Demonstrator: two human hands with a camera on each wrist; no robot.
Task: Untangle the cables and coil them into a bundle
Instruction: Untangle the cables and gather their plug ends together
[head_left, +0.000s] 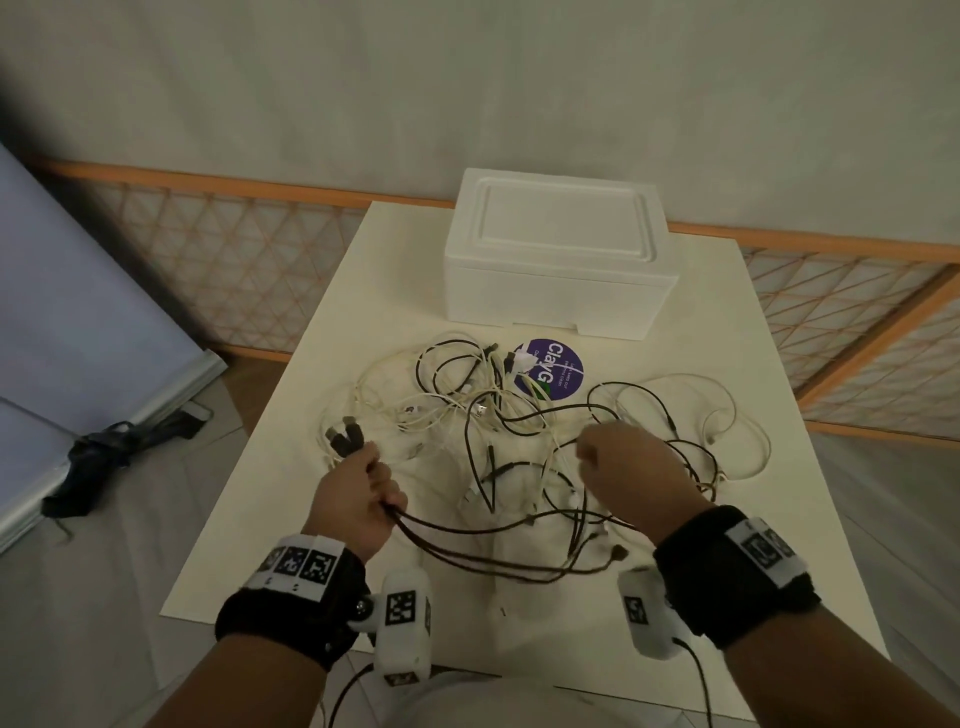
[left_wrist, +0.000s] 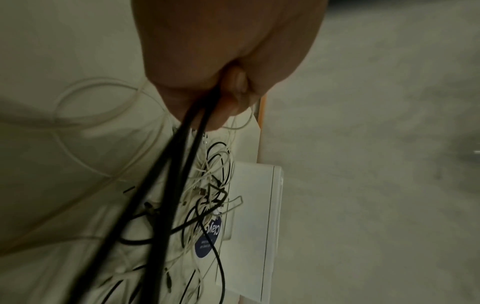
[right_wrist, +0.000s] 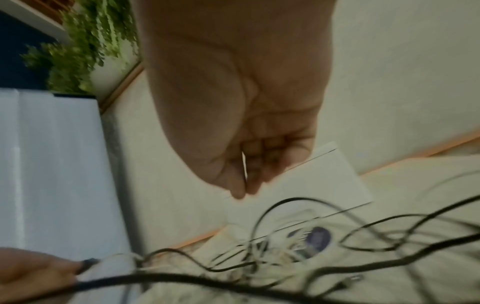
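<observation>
1. The left hand (head_left: 358, 491) is closed in a fist round several dark cables (head_left: 467, 540); their plug ends (head_left: 345, 439) stick out beyond the knuckles, and the strands trail from the heel of the hand toward the right.
2. The right hand (head_left: 631, 470) hovers over the tangle, fingers curled, thumb and forefinger pinching a thin white cable (right_wrist: 244, 164).
3. The tangle of white and dark cables (head_left: 498, 410) lies mid-table, partly over a purple round sticker (head_left: 553, 366).
4. The table (head_left: 779, 519) is cream-white; a lidded white foam box (head_left: 558, 260) stands at its far edge.
5. Behind are a pale wall (head_left: 467, 93) and an orange-framed lattice screen (head_left: 234, 260). A pale blue panel (head_left: 78, 312) leans at the left, above a tiled floor (head_left: 104, 597).
</observation>
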